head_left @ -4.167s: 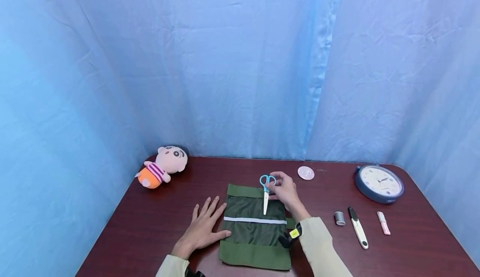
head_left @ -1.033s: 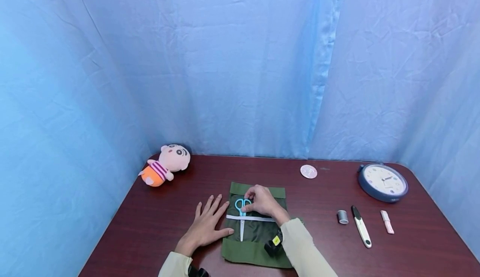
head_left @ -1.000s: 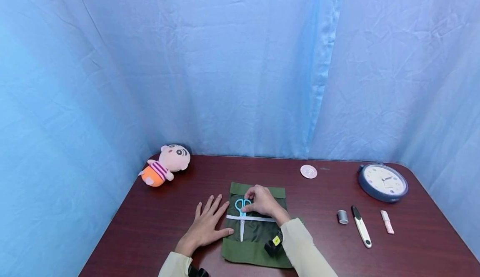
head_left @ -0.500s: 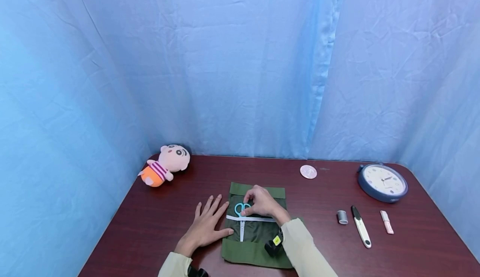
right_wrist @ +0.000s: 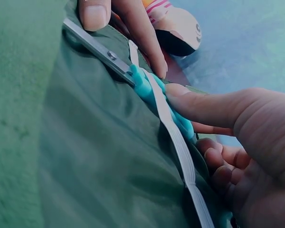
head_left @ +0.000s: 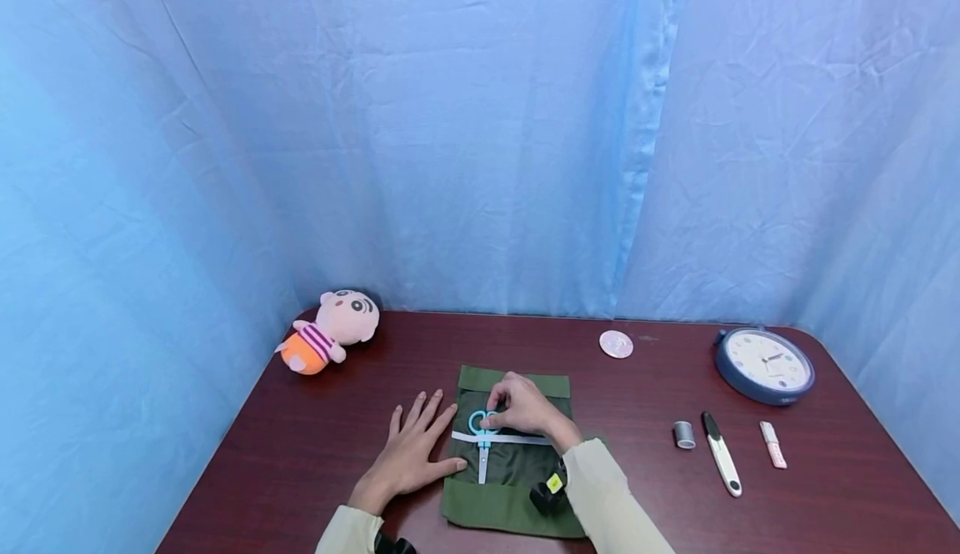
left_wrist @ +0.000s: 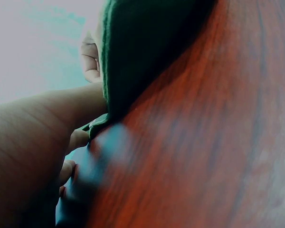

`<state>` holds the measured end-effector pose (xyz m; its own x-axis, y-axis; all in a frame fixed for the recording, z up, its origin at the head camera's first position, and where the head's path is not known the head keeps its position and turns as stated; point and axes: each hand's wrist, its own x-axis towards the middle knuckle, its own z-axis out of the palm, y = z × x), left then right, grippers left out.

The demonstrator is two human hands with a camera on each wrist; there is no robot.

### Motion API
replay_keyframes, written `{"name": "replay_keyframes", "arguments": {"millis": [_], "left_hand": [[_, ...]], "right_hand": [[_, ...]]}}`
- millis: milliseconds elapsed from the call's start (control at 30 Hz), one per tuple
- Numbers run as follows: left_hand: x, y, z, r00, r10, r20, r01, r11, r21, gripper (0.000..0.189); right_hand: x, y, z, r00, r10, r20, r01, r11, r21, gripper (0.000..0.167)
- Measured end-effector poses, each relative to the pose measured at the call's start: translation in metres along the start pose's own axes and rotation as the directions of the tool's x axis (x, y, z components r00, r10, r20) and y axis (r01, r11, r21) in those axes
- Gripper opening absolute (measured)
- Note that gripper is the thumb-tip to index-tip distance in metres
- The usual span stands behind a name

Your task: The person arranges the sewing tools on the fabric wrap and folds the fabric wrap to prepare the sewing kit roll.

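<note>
A dark green cloth roll (head_left: 510, 508) lies unfolded in front of me, with a white elastic band (head_left: 523, 439) across its middle. Small scissors with light blue handles (head_left: 483, 461) lie on it, blades toward me. In the right wrist view the band (right_wrist: 176, 137) crosses over the base of the scissors' handles (right_wrist: 143, 88). My right hand (head_left: 527, 406) pinches the handle loops between thumb and fingers. Fingers spread, my left hand (head_left: 408, 456) rests at the roll's left edge, its thumb on the cloth. The left wrist view shows mostly wood and the cloth's edge (left_wrist: 133, 52).
On the right of the brown table (head_left: 645, 487) lie a grey thread spool (head_left: 684, 435), a black-and-white slim tool (head_left: 722, 456) and a small pink-and-white item (head_left: 773, 445). Farther back are a clock (head_left: 765, 364), a round pale disc (head_left: 616, 344) and a plush doll (head_left: 330, 331).
From the roll's upper right, my right hand has brought the scissors left, to the band. Over the last second they have slid slightly toward me beneath it. The left hand has stayed put.
</note>
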<state>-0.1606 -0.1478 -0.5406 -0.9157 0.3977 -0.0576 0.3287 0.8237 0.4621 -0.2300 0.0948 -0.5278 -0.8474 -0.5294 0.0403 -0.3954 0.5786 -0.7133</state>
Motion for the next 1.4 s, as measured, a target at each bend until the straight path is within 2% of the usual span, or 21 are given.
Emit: {"name": "replay_keyframes", "arguments": {"millis": [200, 400, 600, 900, 1133, 1400], "left_hand": [[0.001, 0.0, 0.0, 1.0, -0.004, -0.004, 0.004, 1.0, -0.002, 0.084], [0.001, 0.0, 0.001, 1.0, -0.011, 0.0, 0.011, 1.0, -0.005, 0.085], [0.001, -0.001, 0.001, 1.0, -0.013, 0.0, 0.013, 1.0, -0.014, 0.085], [0.001, -0.001, 0.001, 1.0, -0.008, -0.003, 0.008, 1.0, -0.021, 0.085], [0.001, -0.001, 0.002, 1.0, -0.006, -0.004, 0.006, 1.0, -0.014, 0.085], [0.001, -0.002, 0.002, 1.0, -0.002, -0.008, 0.002, 1.0, -0.01, 0.085]], "right_hand": [[-0.001, 0.0, -0.002, 1.0, -0.003, 0.025, 0.002, 1.0, 0.016, 0.011], [-0.002, 0.0, -0.009, 0.999, 0.022, 0.048, -0.026, 0.995, 0.092, 0.013], [-0.005, 0.0, -0.021, 0.999, 0.032, -0.012, -0.03, 0.992, 0.122, 0.019], [-0.021, 0.006, -0.045, 0.993, 0.07, -0.097, -0.054, 0.987, 0.151, 0.015], [-0.044, 0.013, -0.06, 0.977, 0.105, -0.184, -0.074, 0.983, 0.171, 0.018], [-0.069, 0.024, -0.075, 0.952, 0.184, -0.244, -0.146, 0.976, 0.164, 0.022]]}}
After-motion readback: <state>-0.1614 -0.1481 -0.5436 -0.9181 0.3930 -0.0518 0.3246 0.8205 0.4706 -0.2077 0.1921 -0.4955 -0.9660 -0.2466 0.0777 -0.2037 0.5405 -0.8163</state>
